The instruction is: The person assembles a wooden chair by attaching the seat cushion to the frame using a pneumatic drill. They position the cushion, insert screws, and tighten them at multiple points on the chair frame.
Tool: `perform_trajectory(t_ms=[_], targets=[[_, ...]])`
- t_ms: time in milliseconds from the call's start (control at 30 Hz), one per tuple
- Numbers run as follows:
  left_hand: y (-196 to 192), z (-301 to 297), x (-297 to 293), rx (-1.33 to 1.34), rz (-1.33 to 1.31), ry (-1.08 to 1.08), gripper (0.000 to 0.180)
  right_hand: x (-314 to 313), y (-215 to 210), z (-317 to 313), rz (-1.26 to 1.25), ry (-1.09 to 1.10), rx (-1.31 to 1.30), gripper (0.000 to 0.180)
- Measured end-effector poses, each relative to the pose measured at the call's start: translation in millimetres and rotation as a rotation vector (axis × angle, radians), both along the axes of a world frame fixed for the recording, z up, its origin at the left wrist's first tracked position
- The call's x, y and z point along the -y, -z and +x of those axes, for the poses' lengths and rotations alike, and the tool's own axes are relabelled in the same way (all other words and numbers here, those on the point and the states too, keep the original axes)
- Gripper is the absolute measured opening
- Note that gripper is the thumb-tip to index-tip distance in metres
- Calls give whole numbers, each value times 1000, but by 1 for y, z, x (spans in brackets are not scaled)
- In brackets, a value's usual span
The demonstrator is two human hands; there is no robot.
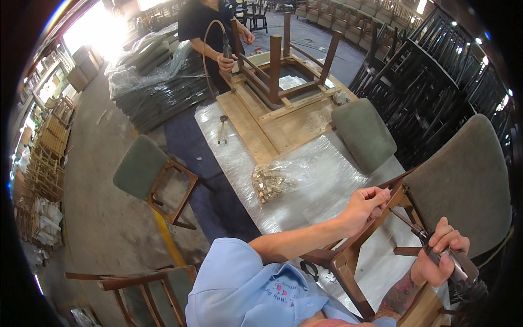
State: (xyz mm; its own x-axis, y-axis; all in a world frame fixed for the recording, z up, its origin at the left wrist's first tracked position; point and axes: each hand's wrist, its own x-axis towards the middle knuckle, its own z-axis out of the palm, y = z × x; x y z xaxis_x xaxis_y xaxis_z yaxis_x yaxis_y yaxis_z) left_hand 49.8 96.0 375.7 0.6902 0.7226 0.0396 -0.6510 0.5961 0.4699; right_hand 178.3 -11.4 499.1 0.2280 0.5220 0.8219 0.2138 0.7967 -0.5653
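An upturned wooden chair with a grey-green padded seat point(468, 180) lies on the plastic-covered table point(327, 180) in front of me. My left hand point(366, 206) pinches something small against the chair's brown wooden frame point(348, 256) near the seat corner. My right hand point(440, 256) grips a metal power screwdriver point(455, 261), its bit pointing up-left at the same corner of the frame. What the left fingers pinch is too small to tell.
A clear bag of brass-coloured screws point(272, 181) lies mid-table, with a loose green seat cushion point(364, 133) beyond. Another person point(210, 27) works on an upturned chair frame point(280, 71) at the far end. A finished chair point(150, 177) stands on the floor to the left, stacked dark chairs point(436, 82) to the right.
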Motion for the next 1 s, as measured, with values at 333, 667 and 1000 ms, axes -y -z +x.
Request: perform_trajectory(t_ms=[333, 667, 1000], targets=[[6, 20, 5, -5, 16, 87, 21, 11, 13, 30, 70, -13, 44, 23], [0, 31, 0, 0, 38, 121, 20, 10, 45, 83, 165, -130, -250, 34], [19, 47, -13, -11, -24, 126, 18, -7, 65, 90, 139, -25, -194, 29]])
